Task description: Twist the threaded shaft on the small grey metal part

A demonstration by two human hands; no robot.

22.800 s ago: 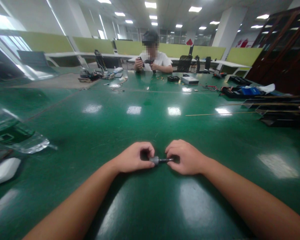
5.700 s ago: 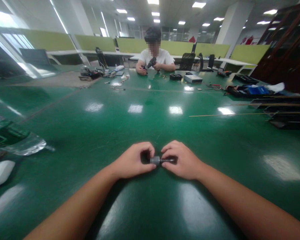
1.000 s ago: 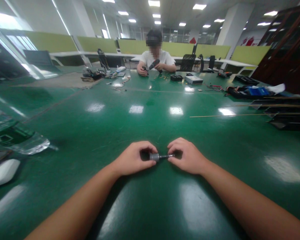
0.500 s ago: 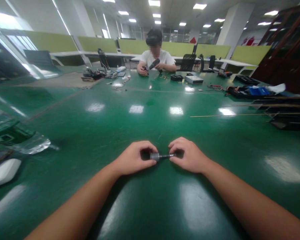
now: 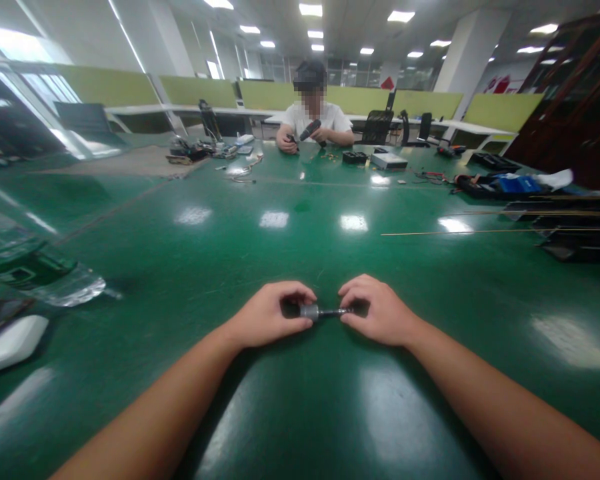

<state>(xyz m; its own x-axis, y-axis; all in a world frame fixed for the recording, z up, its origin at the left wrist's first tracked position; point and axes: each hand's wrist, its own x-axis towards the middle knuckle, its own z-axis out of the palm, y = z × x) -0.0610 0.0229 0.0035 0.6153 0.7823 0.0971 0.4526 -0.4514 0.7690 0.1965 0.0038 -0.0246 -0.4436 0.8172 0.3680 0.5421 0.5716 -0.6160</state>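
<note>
A short grey metal cylinder with a thin dark shaft (image 5: pixel 309 312) lies level just above or on the green tabletop, in front of me. My left hand (image 5: pixel 275 313) curls loosely round the cylinder end, thumb on the near side and fingers on the far side. Round the tip of the shaft, my right hand (image 5: pixel 375 312) is bent the same way, its thumb close against the tip. The middle of the shaft shows between the two hands. How firmly the fingertips press on it is hard to see.
The green table (image 5: pixel 300 253) reflects ceiling lights. Left are a water bottle (image 5: pixel 45 267) and a white object (image 5: pixel 15 343). Thin rods (image 5: pixel 445 233) and black trays (image 5: pixel 580 240) are right. Across the table, a person (image 5: pixel 315 120) holds a power drill (image 5: pixel 310 130).
The view has shifted very slightly. My hands and the metal piece keep the same position relative to each other.
</note>
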